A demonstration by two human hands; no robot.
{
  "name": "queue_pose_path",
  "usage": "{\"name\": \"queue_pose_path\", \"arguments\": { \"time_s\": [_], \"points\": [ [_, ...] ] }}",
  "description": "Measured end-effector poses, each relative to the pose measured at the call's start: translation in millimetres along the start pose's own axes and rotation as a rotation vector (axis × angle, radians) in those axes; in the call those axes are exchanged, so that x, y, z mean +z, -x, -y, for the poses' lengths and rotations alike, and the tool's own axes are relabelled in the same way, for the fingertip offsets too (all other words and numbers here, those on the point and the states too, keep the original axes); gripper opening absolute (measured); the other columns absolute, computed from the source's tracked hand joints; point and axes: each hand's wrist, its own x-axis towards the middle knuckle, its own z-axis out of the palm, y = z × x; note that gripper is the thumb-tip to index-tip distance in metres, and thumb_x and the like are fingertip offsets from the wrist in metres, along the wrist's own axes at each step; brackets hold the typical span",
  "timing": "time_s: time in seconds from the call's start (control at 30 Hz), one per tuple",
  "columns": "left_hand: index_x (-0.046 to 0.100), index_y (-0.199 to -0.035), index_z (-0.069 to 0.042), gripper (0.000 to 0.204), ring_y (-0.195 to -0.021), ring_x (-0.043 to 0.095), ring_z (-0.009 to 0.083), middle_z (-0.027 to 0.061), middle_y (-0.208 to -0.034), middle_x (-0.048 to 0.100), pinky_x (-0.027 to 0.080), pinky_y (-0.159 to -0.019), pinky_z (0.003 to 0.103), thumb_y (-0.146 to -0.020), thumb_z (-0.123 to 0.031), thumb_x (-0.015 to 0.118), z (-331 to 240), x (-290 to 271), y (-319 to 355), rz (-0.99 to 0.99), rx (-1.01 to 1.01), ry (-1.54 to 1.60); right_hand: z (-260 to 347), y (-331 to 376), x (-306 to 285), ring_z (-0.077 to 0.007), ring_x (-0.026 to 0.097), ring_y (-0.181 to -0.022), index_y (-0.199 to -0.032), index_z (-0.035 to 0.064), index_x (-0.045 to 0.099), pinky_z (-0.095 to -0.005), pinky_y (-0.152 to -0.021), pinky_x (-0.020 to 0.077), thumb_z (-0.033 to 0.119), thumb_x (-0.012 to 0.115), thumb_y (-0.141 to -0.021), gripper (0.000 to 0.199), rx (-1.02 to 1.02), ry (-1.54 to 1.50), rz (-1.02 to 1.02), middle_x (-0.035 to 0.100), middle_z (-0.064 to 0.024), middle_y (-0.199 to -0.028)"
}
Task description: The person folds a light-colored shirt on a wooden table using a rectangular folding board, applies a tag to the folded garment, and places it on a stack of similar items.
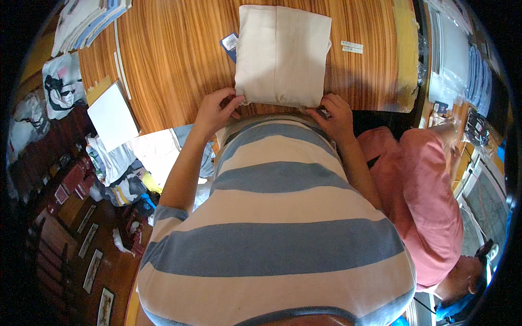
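A cream cloth garment [283, 54], folded into a near square, lies flat on the wood-grain table in front of me. My left hand [219, 112] pinches its near left corner between thumb and fingers. At the near right corner, my right hand [334, 118] has its fingers curled on the edge of the cloth. A dark blue tag [230, 45] with a white label sticks out from beneath the garment's left side. To the right of the cloth lie small white label strips [352, 47].
A white board [113, 117] rests at the table's left edge, with bagged and loose clothes below it. Folded garments [89, 24] are stacked at the far left. A person in a pink shirt [418, 201] is close on my right. Plastic-wrapped clothes [450, 60] are piled at the right.
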Motion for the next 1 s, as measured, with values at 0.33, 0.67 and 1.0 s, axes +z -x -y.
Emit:
{"name": "queue_pose_path", "arguments": {
  "time_s": [0.33, 0.67, 1.0],
  "points": [
    [0.073, -0.104, 0.000, 0.025, -0.080, 0.071, 0.0230, 0.0125, -0.092, 0.069, 0.057, -0.071, 0.035, -0.098, -0.023, 0.077, 19, -14, -2, 0.040, 0.254, -0.294, -11, 7, 0, -0.0358, 0.066, -0.091, -0.086, 0.0022, 0.073, -0.0459, -0.081, 0.0532, 0.023, 0.085, -0.085, 0.024, 0.021, -0.067, 0.008, 0.069, -0.0136, -0.091],
    [0.072, -0.096, -0.001, 0.024, -0.086, 0.068, 0.0376, 0.0169, -0.092, 0.067, 0.055, -0.076, 0.044, -0.095, -0.025, 0.077, 19, -11, 9, -0.002, 0.310, -0.522, 6, 21, -4, -0.0361, 0.065, -0.093, -0.084, 0.0017, 0.075, -0.0463, -0.083, 0.0527, 0.027, 0.081, -0.089, 0.026, 0.174, -0.085, 0.129, 0.069, -0.0153, -0.091],
    [0.064, -0.139, -0.011, 0.051, -0.151, 0.038, 0.0413, 0.0163, -0.162, 0.044, 0.031, -0.121, 0.061, -0.094, -0.034, 0.070, -46, 54, -49, -0.324, 0.893, -0.864, 45, -62, 20, -0.0395, 0.046, -0.146, -0.151, 0.0214, 0.057, -0.0597, -0.117, 0.0362, 0.033, 0.065, -0.100, 0.053, -0.125, 0.209, -0.208, 0.049, -0.0119, -0.159]
  ]
}}
